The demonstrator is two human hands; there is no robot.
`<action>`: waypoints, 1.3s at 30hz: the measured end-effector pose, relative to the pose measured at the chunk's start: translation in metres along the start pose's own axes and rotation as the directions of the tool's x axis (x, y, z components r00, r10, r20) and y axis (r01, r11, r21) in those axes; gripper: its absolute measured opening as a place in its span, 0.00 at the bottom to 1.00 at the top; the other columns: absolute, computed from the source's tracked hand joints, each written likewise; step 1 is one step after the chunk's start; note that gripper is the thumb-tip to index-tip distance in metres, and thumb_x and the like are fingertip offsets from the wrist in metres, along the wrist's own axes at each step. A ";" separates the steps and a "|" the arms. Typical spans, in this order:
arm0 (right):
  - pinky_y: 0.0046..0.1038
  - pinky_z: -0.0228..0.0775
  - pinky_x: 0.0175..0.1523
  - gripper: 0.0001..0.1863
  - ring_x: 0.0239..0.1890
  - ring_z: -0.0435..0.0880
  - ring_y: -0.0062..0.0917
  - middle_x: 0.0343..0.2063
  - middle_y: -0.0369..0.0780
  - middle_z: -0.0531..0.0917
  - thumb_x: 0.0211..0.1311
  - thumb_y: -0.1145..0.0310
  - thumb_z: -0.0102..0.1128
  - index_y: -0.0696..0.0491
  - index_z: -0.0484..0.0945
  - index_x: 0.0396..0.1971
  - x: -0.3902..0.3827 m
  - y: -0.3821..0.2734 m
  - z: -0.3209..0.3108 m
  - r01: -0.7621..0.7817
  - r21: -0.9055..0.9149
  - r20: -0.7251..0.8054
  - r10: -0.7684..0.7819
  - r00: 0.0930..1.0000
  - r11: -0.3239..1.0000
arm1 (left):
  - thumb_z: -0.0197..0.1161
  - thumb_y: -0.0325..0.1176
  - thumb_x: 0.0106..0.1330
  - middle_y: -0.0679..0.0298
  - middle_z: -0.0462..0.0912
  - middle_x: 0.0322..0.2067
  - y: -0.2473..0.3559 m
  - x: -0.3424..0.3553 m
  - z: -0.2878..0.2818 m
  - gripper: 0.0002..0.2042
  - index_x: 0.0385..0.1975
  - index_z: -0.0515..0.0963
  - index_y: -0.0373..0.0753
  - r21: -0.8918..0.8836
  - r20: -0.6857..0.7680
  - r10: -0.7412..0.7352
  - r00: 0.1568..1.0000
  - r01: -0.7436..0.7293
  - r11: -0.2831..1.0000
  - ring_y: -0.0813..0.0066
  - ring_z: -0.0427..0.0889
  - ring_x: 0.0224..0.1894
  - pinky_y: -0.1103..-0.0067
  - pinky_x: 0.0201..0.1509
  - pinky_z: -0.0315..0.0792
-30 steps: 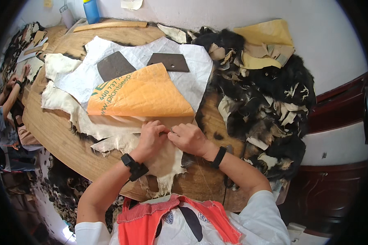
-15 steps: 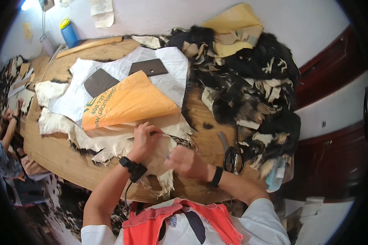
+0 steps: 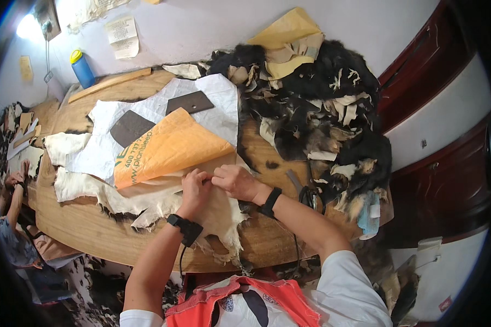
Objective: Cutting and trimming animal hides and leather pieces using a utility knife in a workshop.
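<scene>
"Cream hide (image 3: 76,185), is that what the hands are at?"

"Yes. It lies on the wooden table (image 3: 87,234), partly covered by a white sheet (image 3: 112,122) and an orange sheet (image 3: 172,152). Both hands are over its near part, just below the orange one."

"And the fingers?"

"Left hand (image 3: 195,192) and right hand (image 3: 233,182) have theirs bent, the tips brought together side by side. I can't tell what, if anything, is pinched between them."

"What's on the white sheet?"

"Two dark flat pieces, one four-sided (image 3: 131,128), the other with a small hole (image 3: 185,103)."

"Anything else around?"

"Black fur scraps (image 3: 322,120) heaped to the right, a blue bottle (image 3: 83,72) near the wooden strip (image 3: 109,86) at the back, and another person (image 3: 12,223) far left."
</scene>
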State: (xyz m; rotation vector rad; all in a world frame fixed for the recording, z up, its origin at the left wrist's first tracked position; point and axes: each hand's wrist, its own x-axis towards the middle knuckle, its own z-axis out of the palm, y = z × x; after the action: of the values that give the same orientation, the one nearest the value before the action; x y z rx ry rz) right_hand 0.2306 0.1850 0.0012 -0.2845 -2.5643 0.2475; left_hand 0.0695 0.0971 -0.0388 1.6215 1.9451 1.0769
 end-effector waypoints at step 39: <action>0.35 0.72 0.38 0.06 0.34 0.79 0.35 0.30 0.40 0.77 0.51 0.70 0.60 0.54 0.77 0.30 -0.001 0.016 -0.033 0.058 0.091 0.030 -0.061 0.998 0.994 | 0.67 0.29 0.56 0.59 0.80 0.30 0.013 -0.002 -0.012 0.04 0.30 0.83 0.39 -0.066 -0.038 -0.012 0.999 0.010 0.998 0.58 0.78 0.37 0.66 0.43 0.71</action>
State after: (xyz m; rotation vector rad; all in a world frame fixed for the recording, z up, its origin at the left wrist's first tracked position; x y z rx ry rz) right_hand 0.2515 0.2043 0.0251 -0.1714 -2.5807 0.3477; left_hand 0.0697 0.0921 -0.0216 1.5650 1.9200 1.1633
